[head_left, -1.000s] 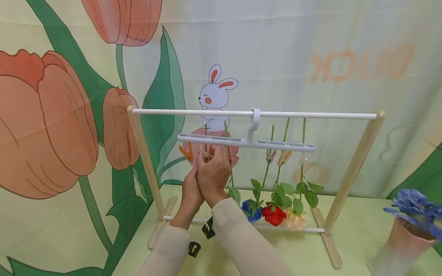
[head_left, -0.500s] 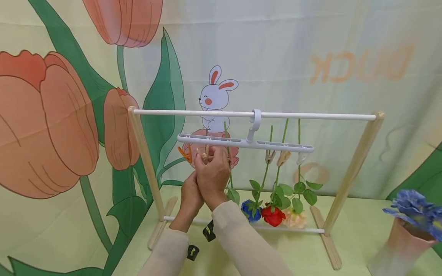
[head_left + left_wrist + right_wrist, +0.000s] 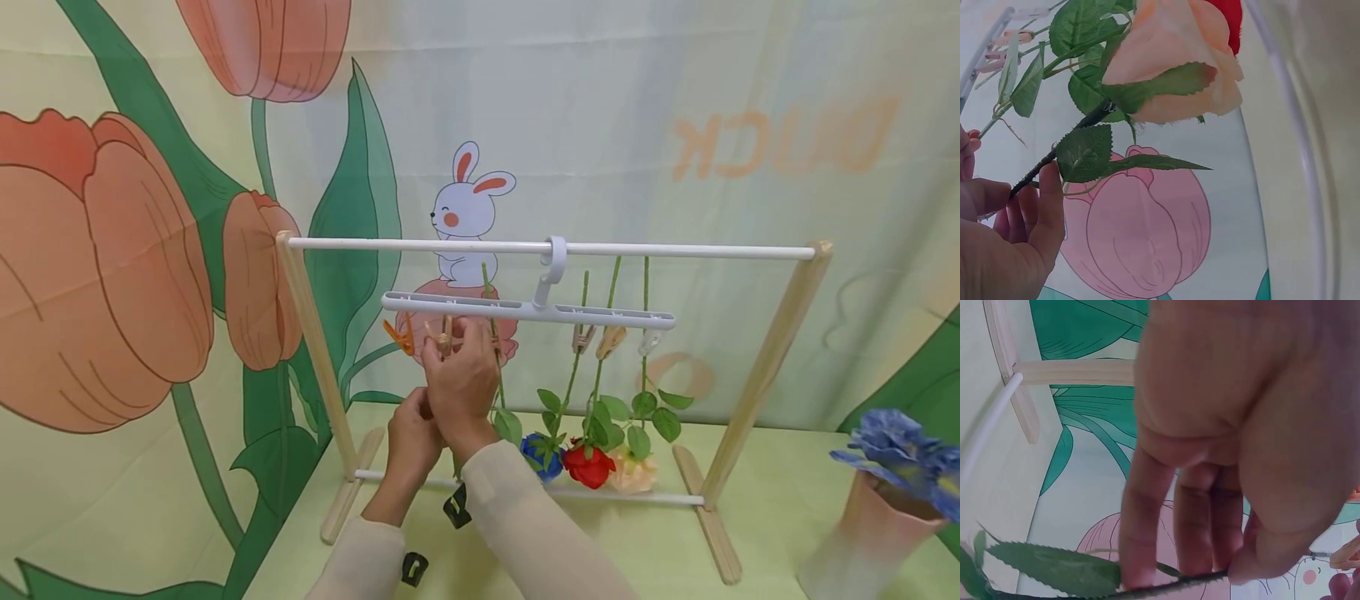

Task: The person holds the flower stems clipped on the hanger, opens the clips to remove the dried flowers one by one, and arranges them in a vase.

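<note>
My right hand [image 3: 461, 379] is raised under the grey hanger [image 3: 600, 317], pinching a tan clothespin [image 3: 444, 343] between thumb and index finger. Lower down and to its left, my left hand [image 3: 415, 437] holds the dark stem of a peach rose [image 3: 1179, 69]. In the left wrist view, its thumb and fingers pinch that stem below the bloom and leaves. Seen from the right wrist, the left hand [image 3: 1197, 425] fills the middle, and the fingertips of the right hand [image 3: 1341, 584] show at the edge. An orange clothespin [image 3: 401, 335] hangs at the hanger's left end.
A white rod [image 3: 375, 243] on a wooden stand [image 3: 318, 354] carries the hanger. Blue [image 3: 543, 457], red [image 3: 588, 465] and peach [image 3: 632, 469] roses hang head-down from clips on the right. A vase [image 3: 862, 533] with blue flowers stands at the right.
The stem end that stood above the hanger near the tan clothespin has dropped below it. My left hand has shifted slightly down and left. The hanger's right end has drifted left.
</note>
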`<state>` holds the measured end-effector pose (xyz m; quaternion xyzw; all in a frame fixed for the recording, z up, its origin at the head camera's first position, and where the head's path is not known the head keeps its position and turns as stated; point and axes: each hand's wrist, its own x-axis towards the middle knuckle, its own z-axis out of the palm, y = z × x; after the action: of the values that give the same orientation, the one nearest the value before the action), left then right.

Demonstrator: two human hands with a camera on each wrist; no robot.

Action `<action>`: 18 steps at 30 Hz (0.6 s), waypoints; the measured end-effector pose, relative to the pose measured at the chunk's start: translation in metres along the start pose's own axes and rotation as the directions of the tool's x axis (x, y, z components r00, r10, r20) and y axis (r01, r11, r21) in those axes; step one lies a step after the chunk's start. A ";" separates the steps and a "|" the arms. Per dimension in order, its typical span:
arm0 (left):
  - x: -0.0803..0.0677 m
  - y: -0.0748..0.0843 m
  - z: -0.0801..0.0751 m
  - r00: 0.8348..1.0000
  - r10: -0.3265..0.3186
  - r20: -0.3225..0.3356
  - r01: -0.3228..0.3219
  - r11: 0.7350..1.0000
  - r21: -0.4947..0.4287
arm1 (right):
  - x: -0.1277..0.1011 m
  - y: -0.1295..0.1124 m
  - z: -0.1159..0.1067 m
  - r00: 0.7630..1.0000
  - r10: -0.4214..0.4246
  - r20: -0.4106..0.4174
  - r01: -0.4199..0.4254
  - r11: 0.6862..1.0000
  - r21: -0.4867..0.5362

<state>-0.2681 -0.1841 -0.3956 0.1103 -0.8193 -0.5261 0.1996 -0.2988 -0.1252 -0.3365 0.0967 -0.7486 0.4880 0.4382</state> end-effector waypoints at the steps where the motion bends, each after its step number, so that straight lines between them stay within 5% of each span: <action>1: -0.001 -0.002 0.000 1.000 -0.015 0.007 0.015 1.000 -0.025 | 0.000 0.000 0.000 1.000 -0.006 -0.004 0.006 1.000 -0.005; 18: -0.023 -0.021 0.009 0.998 -0.058 0.026 0.062 0.973 -0.223 | 0.000 0.009 -0.004 1.000 -0.008 0.001 0.008 1.000 -0.023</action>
<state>-0.2520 -0.1767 -0.4224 0.1068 -0.7530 -0.6218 0.1867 -0.3017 -0.1174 -0.3415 0.0948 -0.7539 0.4778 0.4409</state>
